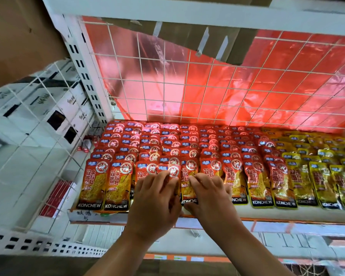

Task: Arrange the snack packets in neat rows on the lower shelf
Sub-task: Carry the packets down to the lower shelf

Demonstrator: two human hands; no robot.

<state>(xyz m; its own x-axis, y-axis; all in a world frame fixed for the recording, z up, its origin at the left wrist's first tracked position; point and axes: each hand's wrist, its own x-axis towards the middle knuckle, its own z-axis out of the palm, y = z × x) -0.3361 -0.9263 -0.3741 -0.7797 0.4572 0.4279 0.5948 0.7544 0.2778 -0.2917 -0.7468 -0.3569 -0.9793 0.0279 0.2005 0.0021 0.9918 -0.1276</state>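
Red snack packets (118,184) marked KONCHEW lie in overlapping rows across the white shelf (287,215), with yellow snack packets (323,184) filling the right part. My left hand (155,204) pinches one red packet (170,171) at the front row, its fingers curled on the packet's top. My right hand (209,198) rests beside it, fingers pressing down on the neighbouring red front-row packet (189,172). Both hands sit at the shelf's front edge, near the middle-left.
A white wire grid (207,86) with red foil behind it backs the shelf. A perforated white upright (86,76) stands at the left. Beyond it, white boxes (38,108) sit behind another wire grid. A shelf board (187,10) runs overhead.
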